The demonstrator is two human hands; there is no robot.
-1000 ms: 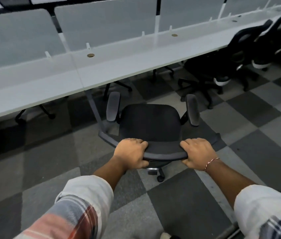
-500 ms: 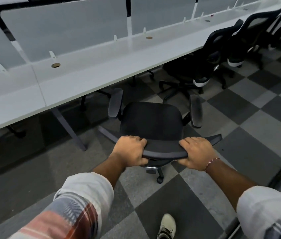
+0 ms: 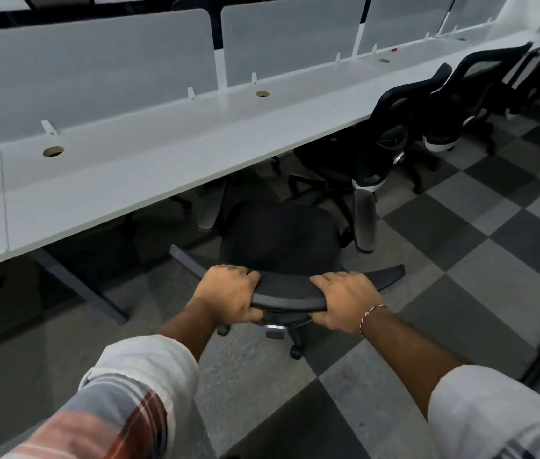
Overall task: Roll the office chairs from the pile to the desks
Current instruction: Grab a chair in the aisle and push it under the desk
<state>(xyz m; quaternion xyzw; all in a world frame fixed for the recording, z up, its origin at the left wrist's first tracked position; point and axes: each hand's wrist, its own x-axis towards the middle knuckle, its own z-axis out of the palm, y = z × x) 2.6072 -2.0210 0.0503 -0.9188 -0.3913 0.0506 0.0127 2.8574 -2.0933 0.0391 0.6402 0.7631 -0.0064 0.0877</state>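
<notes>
Head view.

Office chair (image 3: pixel 281 233) is standing on the checkered carpet (image 3: pixel 460 260) at frame centre, directly at 12 o'clock from the person. Its seat front is sitting close to the near edge of the long white desk (image 3: pixel 162 167).

Grip: left hand (image 3: pixel 228 293) is wrapping the top rail of the backrest (image 3: pixel 288 298), fingers curled over the top and thumb underneath. Right hand (image 3: pixel 344 299) is doing the same on the rail's right part, and a red-and-white string bracelet (image 3: pixel 369 314) is lying on that wrist. Both hands are clamping the rail.

Surroundings: grey divider panels (image 3: pixel 96 71) are standing along the far side of the desk. Two round cable holes (image 3: pixel 53 151) (image 3: pixel 262 93) are showing in the desktop. A slanted desk leg (image 3: pixel 76 286) is standing at 10 o'clock from the chair, apart from it. A second black chair (image 3: pixel 391 127) is standing at 2 o'clock, tucked against the desk, with its base just beyond the held chair's right armrest (image 3: pixel 364 220). A third chair (image 3: pixel 470 94) is standing further along the same line.

Orientation: the seat is pointing toward 12 o'clock, at the desk. The rail's long axis is running from 9 to 3 o'clock. The left armrest (image 3: pixel 210 207) is reaching under the desk edge, its far end hidden. One caster (image 3: pixel 296 352) is showing below the rail.
</notes>
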